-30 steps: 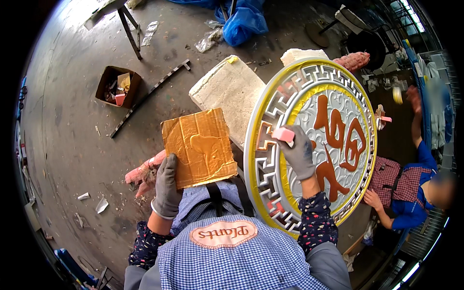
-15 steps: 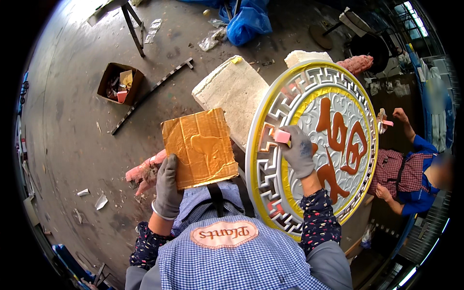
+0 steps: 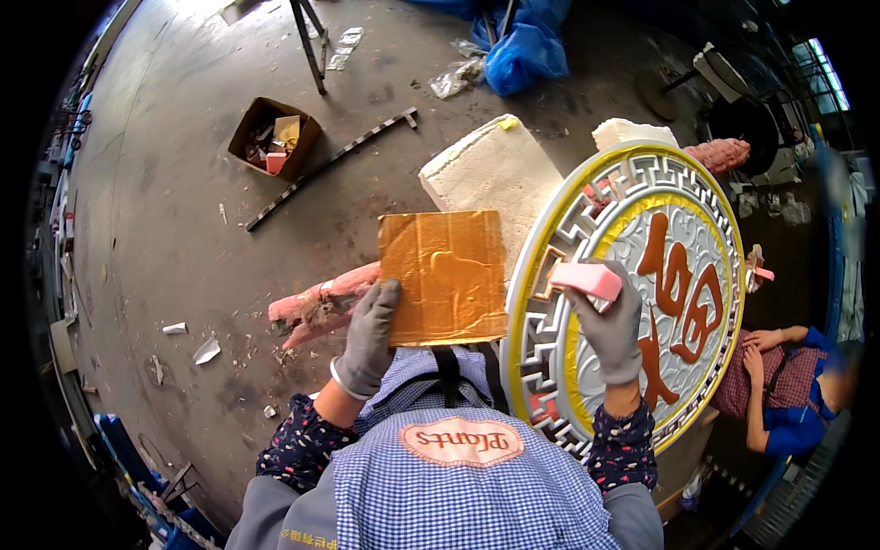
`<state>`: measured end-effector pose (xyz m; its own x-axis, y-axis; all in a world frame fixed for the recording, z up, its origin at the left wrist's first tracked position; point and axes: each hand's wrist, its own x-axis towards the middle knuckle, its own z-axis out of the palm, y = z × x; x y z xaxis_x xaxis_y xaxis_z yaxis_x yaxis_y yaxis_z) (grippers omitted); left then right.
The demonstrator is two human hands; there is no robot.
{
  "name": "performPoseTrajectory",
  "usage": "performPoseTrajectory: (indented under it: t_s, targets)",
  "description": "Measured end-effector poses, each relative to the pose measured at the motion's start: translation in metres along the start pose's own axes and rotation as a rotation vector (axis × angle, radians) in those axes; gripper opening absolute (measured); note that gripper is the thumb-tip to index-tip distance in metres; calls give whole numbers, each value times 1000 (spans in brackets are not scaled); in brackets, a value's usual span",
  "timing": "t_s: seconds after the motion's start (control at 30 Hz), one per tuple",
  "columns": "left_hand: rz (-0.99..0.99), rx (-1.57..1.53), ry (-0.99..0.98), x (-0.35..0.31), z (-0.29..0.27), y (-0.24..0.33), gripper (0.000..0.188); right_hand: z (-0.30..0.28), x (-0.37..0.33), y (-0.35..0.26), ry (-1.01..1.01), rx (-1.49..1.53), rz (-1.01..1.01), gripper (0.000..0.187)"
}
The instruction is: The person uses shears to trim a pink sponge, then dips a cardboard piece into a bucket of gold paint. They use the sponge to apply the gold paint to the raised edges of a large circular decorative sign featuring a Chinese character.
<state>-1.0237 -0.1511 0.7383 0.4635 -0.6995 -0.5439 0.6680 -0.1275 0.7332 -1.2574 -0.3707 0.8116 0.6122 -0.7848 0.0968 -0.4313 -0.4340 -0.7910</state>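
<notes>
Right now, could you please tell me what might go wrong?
The pink rectangular block in the grey-gloved right hand might bump or mark the round grey, yellow-trimmed carved panel. The glossy brown cardboard square might slip, since the grey-gloved left hand grips only its lower-left edge.

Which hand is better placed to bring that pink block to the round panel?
Probably the right hand: it grips the pink block over the round panel. The left hand is occupied, holding the orange-brown square board left of the panel.
</notes>
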Motion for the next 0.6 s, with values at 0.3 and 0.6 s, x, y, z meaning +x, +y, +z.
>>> performPoseTrajectory:
  t_s: [0.3,0.6]
  targets:
    - [9,131,-108,-2,14,7,48,41,11,-53,-50,-150,-236,39]
    - [-16,51,-79,-7,19,7,47,43,-2,-61,-196,-297,-238,39]
